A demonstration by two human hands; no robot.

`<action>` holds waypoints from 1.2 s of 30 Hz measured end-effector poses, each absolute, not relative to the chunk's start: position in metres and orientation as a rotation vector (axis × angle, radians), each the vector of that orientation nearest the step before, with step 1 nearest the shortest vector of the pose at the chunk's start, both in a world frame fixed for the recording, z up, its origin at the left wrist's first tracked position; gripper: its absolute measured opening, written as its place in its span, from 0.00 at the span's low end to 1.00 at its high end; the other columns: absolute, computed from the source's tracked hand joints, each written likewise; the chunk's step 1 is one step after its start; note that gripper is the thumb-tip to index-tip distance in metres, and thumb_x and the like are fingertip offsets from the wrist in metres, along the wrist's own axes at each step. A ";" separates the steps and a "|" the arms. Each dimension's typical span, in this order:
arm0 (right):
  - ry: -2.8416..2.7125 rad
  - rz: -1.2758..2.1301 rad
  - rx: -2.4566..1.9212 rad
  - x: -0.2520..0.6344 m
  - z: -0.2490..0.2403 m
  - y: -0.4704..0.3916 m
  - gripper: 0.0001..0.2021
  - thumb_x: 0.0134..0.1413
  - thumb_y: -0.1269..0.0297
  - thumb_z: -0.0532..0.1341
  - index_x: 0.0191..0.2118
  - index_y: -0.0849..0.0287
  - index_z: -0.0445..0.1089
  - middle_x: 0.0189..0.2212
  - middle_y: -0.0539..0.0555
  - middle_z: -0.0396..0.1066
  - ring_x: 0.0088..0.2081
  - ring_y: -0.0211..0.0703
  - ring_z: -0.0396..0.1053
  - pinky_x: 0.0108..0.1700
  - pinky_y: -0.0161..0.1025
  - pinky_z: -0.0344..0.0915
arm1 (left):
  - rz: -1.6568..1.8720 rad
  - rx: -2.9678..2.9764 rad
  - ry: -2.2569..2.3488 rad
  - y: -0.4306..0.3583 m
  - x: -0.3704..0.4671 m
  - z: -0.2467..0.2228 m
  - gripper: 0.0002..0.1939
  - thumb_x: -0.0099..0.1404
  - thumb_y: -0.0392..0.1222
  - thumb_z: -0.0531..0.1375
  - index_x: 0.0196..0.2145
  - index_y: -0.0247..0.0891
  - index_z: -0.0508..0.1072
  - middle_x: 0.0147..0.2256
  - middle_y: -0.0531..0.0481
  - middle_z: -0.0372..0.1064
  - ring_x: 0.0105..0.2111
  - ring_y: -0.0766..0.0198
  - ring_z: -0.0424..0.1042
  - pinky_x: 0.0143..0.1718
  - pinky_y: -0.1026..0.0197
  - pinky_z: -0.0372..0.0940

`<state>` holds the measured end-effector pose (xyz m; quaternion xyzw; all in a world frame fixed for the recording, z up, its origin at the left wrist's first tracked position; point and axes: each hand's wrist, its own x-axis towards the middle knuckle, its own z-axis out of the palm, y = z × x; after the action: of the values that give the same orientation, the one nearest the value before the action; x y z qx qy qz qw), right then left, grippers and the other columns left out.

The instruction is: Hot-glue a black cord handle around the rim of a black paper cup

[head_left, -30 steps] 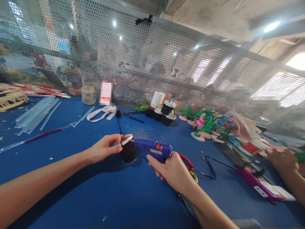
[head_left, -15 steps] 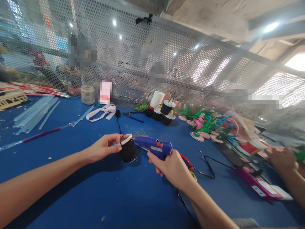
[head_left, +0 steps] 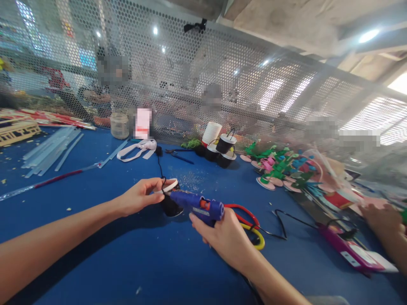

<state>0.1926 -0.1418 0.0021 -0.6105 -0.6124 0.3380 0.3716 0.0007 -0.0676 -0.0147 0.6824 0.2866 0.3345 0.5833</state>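
My left hand (head_left: 143,197) pinches the white rim of a small black cup (head_left: 171,207), which tilts on the blue table (head_left: 133,258). A black cord runs from the cup's rim back to a dark ball (head_left: 159,150). In my right hand (head_left: 222,233) is a blue glue gun (head_left: 197,206), its fingers wrapped round the handle. The gun's nozzle end lies over the near side of the cup and hides part of it. Red and yellow handles (head_left: 249,214) show just right of the gun.
Black cups with white rims (head_left: 226,143) and pliers (head_left: 179,156) lie behind. Clear glue sticks (head_left: 51,150) and a jar (head_left: 120,126) are left. Green and pink craft pieces (head_left: 276,169), a purple power strip (head_left: 349,250) and another person's hand (head_left: 383,220) are right.
The glue gun and my right hand have shifted left, and the nozzle end now overlaps the cup. More of the red and yellow handles shows. The view has shifted slightly.
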 end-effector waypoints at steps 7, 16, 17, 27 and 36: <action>-1.525 0.955 -1.742 0.205 0.007 -0.133 0.13 0.41 0.56 0.56 0.19 0.60 0.61 0.08 0.45 0.56 0.11 0.32 0.55 0.14 0.31 0.55 | 0.780 1.567 0.651 -0.066 0.001 -0.014 0.17 0.51 0.45 0.60 0.19 0.35 0.55 0.48 0.39 0.64 0.55 0.52 0.53 0.50 0.54 0.49; -1.553 0.918 -1.734 0.209 0.008 -0.128 0.14 0.42 0.56 0.56 0.18 0.61 0.62 0.08 0.46 0.56 0.11 0.32 0.55 0.15 0.30 0.56 | 0.788 1.556 0.648 -0.065 0.000 -0.016 0.15 0.52 0.43 0.60 0.19 0.35 0.57 0.48 0.40 0.64 0.54 0.52 0.54 0.49 0.54 0.49; -1.558 0.920 -1.730 0.209 0.007 -0.129 0.14 0.42 0.56 0.56 0.18 0.61 0.62 0.08 0.45 0.56 0.11 0.32 0.55 0.15 0.30 0.56 | 0.789 1.557 0.652 -0.066 0.000 -0.016 0.16 0.52 0.43 0.60 0.19 0.35 0.56 0.48 0.40 0.64 0.54 0.52 0.54 0.49 0.54 0.49; -1.528 0.946 -1.629 0.198 0.001 -0.138 0.09 0.38 0.59 0.58 0.22 0.61 0.63 0.13 0.48 0.65 0.12 0.33 0.58 0.13 0.31 0.57 | 0.767 1.583 0.681 -0.067 0.001 -0.012 0.16 0.52 0.45 0.60 0.19 0.35 0.56 0.51 0.38 0.60 0.54 0.51 0.55 0.50 0.52 0.48; -1.549 0.898 -1.661 0.199 0.006 -0.139 0.09 0.39 0.59 0.59 0.21 0.60 0.63 0.15 0.49 0.67 0.13 0.34 0.60 0.14 0.31 0.57 | 0.772 1.574 0.658 -0.067 0.002 -0.011 0.16 0.52 0.44 0.60 0.19 0.35 0.56 0.53 0.36 0.58 0.54 0.50 0.55 0.51 0.50 0.47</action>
<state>0.1985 -0.1389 0.0056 -0.6388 -0.5960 0.3455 0.3426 0.0017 -0.0675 -0.0110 0.6768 0.2829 0.3322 0.5929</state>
